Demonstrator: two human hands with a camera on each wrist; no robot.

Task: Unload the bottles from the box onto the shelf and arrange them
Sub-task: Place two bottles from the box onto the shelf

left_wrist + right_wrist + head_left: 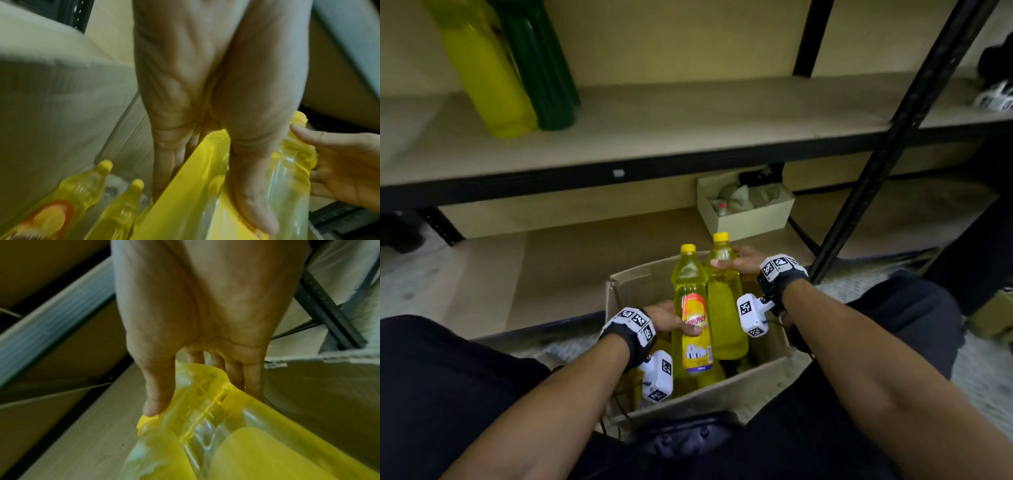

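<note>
Here two yellow bottles rise above the box: left hand grips the labelled bottle, right hand the plain bottle; two bottles stand on the shelf.

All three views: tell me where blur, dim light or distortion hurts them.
Head view: dim, the shelf edge bows from the wide lens, the bottles standing on it are smeared. Left wrist: the spare bottles in the box are blurred. Right wrist: the held bottle is soft and streaked.
</note>
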